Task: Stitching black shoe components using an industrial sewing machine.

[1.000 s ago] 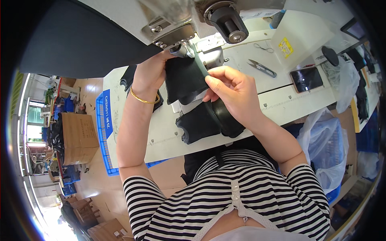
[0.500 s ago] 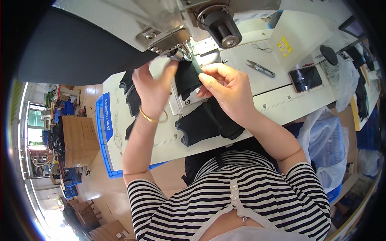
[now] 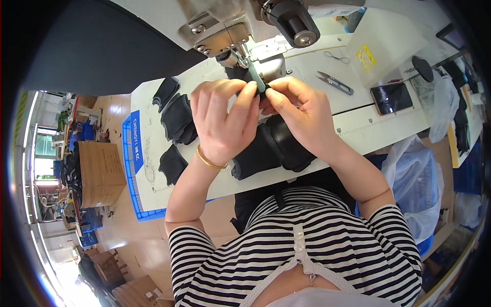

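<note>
Half a second earlier the left hand [image 3: 225,117] was a blur beside the presser foot; now it had come nearer to the right hand [image 3: 302,115], its fingers pinched narrow on the near end of the black cloth [image 3: 238,74]. The right hand had barely shifted, and its fingers also held the cloth close. The cloth, spread open before, was now mostly hidden behind the hands, below the sewing machine [image 3: 232,30], with its grey-green strip [image 3: 254,74] running up to the presser foot. The forearm's move had uncovered more of the black pieces [image 3: 179,120] on the left.

Two other black pieces [image 3: 258,153] lay just beyond the near edge of the tabletop [image 3: 381,130], below the hands. Hardly any gap parted the hands; wider room lay toward the right end, before the snips [image 3: 336,83] and phone [image 3: 391,98], and a bare strip followed the left edge.

The tabletop was white, with ruler marks along its near edge. A blue basket [image 3: 134,169] showed past the left edge, and a clear plastic bag [image 3: 417,189] off the near right. Farther left, a cardboard box [image 3: 102,171] stood on the tan floor [image 3: 143,245].
</note>
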Demonstrator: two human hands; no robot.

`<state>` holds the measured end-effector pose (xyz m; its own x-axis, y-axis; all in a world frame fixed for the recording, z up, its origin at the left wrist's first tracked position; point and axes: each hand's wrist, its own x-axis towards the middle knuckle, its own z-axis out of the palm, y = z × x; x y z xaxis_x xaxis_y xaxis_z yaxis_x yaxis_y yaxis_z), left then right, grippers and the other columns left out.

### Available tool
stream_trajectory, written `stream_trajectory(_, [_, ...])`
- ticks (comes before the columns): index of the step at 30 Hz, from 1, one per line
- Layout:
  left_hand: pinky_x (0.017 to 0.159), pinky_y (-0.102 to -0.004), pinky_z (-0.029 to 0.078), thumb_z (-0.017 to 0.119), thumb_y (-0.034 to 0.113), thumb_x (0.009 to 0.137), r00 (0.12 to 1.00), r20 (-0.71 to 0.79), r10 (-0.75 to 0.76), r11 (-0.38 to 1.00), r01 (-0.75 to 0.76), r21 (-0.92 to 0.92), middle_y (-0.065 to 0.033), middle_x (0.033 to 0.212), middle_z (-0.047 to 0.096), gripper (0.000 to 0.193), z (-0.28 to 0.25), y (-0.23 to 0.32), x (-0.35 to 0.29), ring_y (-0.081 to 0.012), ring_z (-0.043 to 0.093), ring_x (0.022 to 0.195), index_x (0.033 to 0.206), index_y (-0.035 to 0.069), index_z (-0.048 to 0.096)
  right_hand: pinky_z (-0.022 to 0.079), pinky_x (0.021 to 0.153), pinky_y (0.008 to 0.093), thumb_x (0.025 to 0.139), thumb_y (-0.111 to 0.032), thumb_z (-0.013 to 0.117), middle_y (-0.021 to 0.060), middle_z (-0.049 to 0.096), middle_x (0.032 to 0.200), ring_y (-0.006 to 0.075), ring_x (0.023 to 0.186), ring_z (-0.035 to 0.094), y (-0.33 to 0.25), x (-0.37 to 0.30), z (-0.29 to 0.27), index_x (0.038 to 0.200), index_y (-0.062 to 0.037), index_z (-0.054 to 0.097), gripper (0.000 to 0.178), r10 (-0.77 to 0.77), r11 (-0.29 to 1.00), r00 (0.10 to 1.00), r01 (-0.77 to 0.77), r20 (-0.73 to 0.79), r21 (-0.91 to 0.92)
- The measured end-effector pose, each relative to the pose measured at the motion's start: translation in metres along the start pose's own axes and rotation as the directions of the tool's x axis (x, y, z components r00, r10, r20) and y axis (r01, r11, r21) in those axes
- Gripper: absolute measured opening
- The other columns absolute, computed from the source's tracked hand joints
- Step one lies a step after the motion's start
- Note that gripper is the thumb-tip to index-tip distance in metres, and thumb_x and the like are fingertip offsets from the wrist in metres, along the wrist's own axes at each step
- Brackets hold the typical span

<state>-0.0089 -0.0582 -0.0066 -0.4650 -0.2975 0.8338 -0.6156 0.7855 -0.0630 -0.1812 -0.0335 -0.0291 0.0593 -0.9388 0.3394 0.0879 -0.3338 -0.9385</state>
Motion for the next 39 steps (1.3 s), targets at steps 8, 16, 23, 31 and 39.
stream_trajectory(8, [0.067,-0.0345,0.047,0.074,-0.010,0.065,0.990,-0.114,0.081,0.997,-0.080,0.015,-0.0073,0.083,0.064,0.025,0.007,0.008,-0.001,-0.0240,0.061,0.074,0.088,0.000,0.073,0.056,0.067,0.0250,0.096,-0.013,0.056,0.0084,0.070,0.078,0.0120,0.072,0.069,-0.006,-0.001,-0.003,0.093,0.0037,0.064,0.019,0.070,0.997,0.996,-0.072,0.055,0.033])
stream_trajectory(16, [0.069,-0.0356,0.050,0.073,-0.007,0.059,0.984,-0.105,0.147,0.988,-0.140,0.068,-0.0075,0.084,0.064,0.029,0.007,0.008,-0.003,-0.0234,0.062,0.075,0.088,-0.001,0.074,0.056,0.068,0.0248,0.097,-0.013,0.055,0.0079,0.070,0.078,0.0110,0.072,0.068,-0.005,0.000,-0.002,0.094,0.0044,0.064,0.020,0.087,0.992,0.994,-0.093,0.073,0.082])
stream_trajectory(23, [0.071,-0.0361,0.053,0.070,-0.006,0.063,0.974,-0.024,0.223,0.968,-0.219,0.120,-0.0077,0.086,0.065,0.024,0.002,0.007,-0.001,-0.0229,0.064,0.077,0.087,-0.001,0.074,0.055,0.067,0.0247,0.097,-0.015,0.053,0.0082,0.070,0.078,0.0111,0.072,0.068,-0.006,0.001,-0.005,0.094,0.0046,0.064,0.022,0.060,0.997,0.993,-0.064,0.098,0.042])
stream_trajectory(31, [0.072,-0.0361,0.053,0.071,-0.006,0.064,0.957,-0.016,0.291,0.948,-0.286,0.136,-0.0081,0.086,0.065,0.023,0.002,0.005,-0.001,-0.0227,0.064,0.077,0.087,-0.002,0.074,0.054,0.062,0.0237,0.094,-0.013,0.056,0.0069,0.068,0.072,0.0099,0.066,0.067,-0.008,0.005,-0.002,0.086,0.0039,0.064,0.020,0.095,0.994,0.993,-0.098,0.066,0.051])
stream_trajectory(39, [0.077,-0.0375,0.048,0.072,0.003,0.063,0.996,0.058,0.065,0.994,-0.070,0.089,-0.0074,0.092,0.060,0.032,-0.004,0.015,0.001,-0.0240,0.060,0.082,0.095,0.000,0.068,0.050,0.054,0.0224,0.088,-0.009,0.059,0.0044,0.065,0.064,0.0074,0.056,0.062,-0.016,0.006,0.001,0.081,0.0027,0.064,0.014,0.136,0.990,0.990,-0.137,0.033,0.027])
